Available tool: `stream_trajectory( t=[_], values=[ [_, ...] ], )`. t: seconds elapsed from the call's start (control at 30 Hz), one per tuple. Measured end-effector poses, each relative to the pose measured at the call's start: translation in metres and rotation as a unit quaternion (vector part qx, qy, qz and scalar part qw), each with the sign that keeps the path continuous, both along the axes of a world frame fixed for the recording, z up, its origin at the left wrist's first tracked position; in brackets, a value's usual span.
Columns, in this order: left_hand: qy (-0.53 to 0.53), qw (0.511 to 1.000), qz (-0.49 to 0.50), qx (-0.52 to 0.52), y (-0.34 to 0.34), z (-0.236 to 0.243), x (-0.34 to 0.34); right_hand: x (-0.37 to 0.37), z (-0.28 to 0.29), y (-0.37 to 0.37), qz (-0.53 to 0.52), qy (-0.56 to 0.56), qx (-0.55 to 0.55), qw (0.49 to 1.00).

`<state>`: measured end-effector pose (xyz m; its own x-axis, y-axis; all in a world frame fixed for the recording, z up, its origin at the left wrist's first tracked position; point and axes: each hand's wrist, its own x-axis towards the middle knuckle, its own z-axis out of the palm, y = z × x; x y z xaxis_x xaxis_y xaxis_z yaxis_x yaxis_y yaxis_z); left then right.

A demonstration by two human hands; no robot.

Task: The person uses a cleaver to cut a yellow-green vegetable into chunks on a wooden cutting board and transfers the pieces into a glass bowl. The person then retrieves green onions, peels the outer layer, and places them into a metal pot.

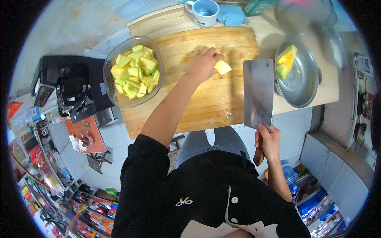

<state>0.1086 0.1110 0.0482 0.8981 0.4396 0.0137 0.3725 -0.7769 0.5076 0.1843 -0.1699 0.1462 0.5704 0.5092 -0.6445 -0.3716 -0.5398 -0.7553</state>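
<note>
My left hand (203, 65) is closed on a pale yellow squash piece (223, 68), over the middle of the wooden cutting board (190, 107). My right hand (270, 142) grips the wooden handle of a cleaver (258, 91). Its broad grey blade points away from me, above the board's right edge, to the right of the squash piece and apart from it. At the board's left a clear plastic container (110, 94) holds many cut squash chunks, some green-edged. To the right, a squash wedge (286, 62) with orange pulp leans inside a metal pot (303, 93).
Behind the board stand a light blue mug (205, 10) and a blue cloth (230, 16). A blurred metal pan (309, 18) is at the far right. Left of the container sits a black appliance (73, 89). Below are a small orange table (95, 135) and crowded shelves.
</note>
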Motion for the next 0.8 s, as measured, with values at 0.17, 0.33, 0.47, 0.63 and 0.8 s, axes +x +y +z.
stream_trajectory(
  t=[0.17,0.33,0.47,0.63,0.8],
  values=[
    [0.020,0.912,0.187,-0.364,0.005,-0.005,-0.015,0.002,-0.011,-0.020,-0.005,0.038,0.032,0.999],
    [-0.124,0.765,0.384,-0.502,-0.031,-0.006,-0.041,0.010,-0.018,-0.015,0.072,0.032,0.010,0.997],
    [-0.047,0.862,0.382,-0.329,-0.057,0.003,-0.056,0.010,-0.019,-0.010,0.143,-0.002,-0.012,0.990],
    [0.000,0.922,0.359,-0.149,-0.072,0.007,-0.059,0.010,-0.021,-0.010,0.187,-0.012,-0.031,0.982],
    [-0.081,0.924,0.330,-0.176,-0.066,-0.011,-0.073,0.013,-0.017,-0.021,0.265,-0.125,-0.015,0.956]
  ],
)
